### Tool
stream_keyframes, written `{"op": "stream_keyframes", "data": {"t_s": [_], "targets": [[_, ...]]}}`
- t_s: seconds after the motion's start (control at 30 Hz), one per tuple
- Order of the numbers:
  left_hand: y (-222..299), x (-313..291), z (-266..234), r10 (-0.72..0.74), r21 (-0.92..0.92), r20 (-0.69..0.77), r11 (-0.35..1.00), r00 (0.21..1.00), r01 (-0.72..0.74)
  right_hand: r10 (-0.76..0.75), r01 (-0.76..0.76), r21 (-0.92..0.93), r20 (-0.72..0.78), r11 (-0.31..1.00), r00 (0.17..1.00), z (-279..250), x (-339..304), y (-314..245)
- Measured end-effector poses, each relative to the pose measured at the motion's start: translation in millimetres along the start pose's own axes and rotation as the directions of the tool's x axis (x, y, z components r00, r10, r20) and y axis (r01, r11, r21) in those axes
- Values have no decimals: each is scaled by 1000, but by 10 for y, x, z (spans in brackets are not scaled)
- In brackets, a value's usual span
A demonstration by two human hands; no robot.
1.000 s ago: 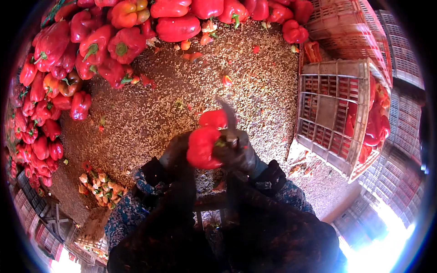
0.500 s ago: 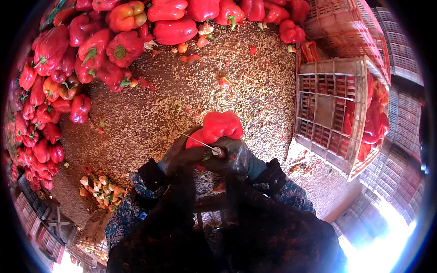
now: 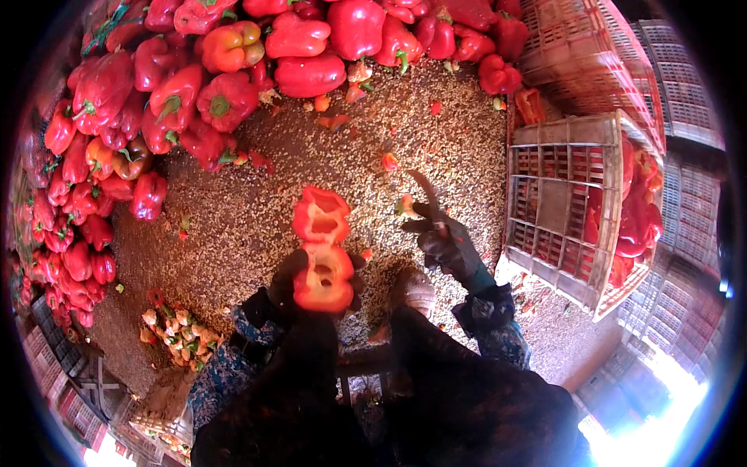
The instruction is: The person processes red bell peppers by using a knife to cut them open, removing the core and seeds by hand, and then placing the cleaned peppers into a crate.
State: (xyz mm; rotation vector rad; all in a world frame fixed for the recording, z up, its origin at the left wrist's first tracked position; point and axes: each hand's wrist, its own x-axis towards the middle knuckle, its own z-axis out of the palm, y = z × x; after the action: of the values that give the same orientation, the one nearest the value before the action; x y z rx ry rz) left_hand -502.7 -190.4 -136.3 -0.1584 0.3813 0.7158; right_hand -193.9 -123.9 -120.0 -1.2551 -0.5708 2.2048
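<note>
A red bell pepper (image 3: 324, 268), cut open into two hollow halves that lie end to end, sits in my left hand (image 3: 285, 279). The gloved fingers wrap round the nearer half, and the pale inner walls face up. Out to the right, my gloved right hand (image 3: 445, 247) is closed on a knife (image 3: 423, 188), whose slim blade points away from me. At that hand's fingertips is a pale green pepper core (image 3: 405, 205); whether the fingers touch it or it is loose, I cannot tell.
Whole red peppers (image 3: 226, 101) are heaped at the far side and left. A crate (image 3: 556, 194) tipped on its side at the right holds red peppers. Seeds and scraps cover the ground (image 3: 257, 187). A pile of cut cores (image 3: 180, 335) lies at the lower left.
The pepper, closed up between both hands before, is now opened into two halves in my left hand. My right hand has moved away to the right with the knife.
</note>
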Motion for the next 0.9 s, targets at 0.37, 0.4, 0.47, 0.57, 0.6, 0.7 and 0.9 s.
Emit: {"op": "stream_keyframes", "data": {"t_s": [0.37, 0.4, 0.47, 0.57, 0.6, 0.7, 0.9], "targets": [[-29, -41, -102, -225, 633, -264, 693, 938, 345, -96, 109, -27, 310, 994, 946, 208, 404, 358], [-8, -22, 31, -53, 776, -365, 534, 930, 335, -184, 212, -113, 214, 971, 959, 243, 240, 271], [-47, -64, 27, 360, 941, -340, 117, 869, 319, -330, 329, -174, 24, 928, 944, 293, -91, 120], [47, -86, -155, 653, 945, -131, -145, 746, 294, -284, 321, 203, -190, 925, 940, -53, -751, -220], [121, -149, -70, 643, 961, -246, 64, 725, 269, -316, 373, 127, -328, 919, 890, -193, -1004, -343], [164, -217, -230, 651, 968, -245, 208, 718, 142, -798, 340, -722, -554, 602, 238, -375, -2046, -1130], [36, -106, 193, 523, 968, -193, 241, 830, 73, -958, 136, -952, -260, 275, 121, -395, -2554, -1989]]}}
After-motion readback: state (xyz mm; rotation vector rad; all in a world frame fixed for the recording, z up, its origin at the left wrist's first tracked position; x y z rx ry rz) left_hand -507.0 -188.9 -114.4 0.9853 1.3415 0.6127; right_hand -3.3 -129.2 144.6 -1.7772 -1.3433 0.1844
